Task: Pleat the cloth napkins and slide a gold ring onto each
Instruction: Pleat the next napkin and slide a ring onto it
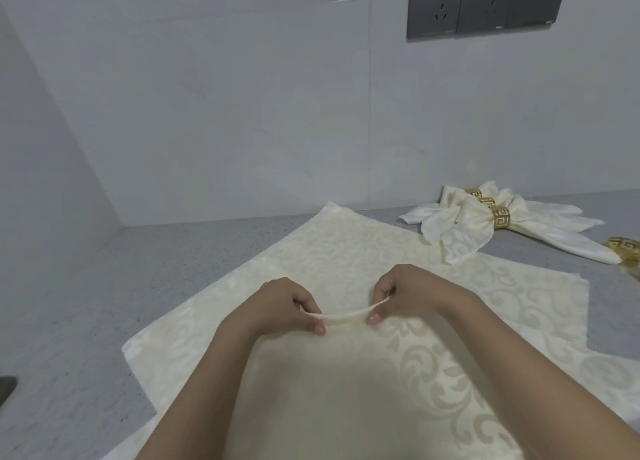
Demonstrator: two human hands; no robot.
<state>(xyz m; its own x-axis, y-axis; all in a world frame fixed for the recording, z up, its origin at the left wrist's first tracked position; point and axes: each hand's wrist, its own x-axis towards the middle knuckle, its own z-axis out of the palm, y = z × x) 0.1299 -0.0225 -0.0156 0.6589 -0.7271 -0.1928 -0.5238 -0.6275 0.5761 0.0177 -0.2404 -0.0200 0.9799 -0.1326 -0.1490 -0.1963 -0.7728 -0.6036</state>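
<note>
Fingers of left hand (291,304) and right hand (408,291) curled, pinching one raised fold of cream damask napkin (346,248) spread flat on grey counter (104,286); ringed pleated napkins (460,224) far right; loose gold ring (625,248) beside them.

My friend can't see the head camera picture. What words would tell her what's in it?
Two hands, left hand and right hand, pinch up a fold in a cream patterned napkin spread on a grey counter. Finished napkins in gold rings lie at the back right.

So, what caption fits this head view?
Both hands, left hand and right hand, pinch a pleat in the cream napkin.
</note>
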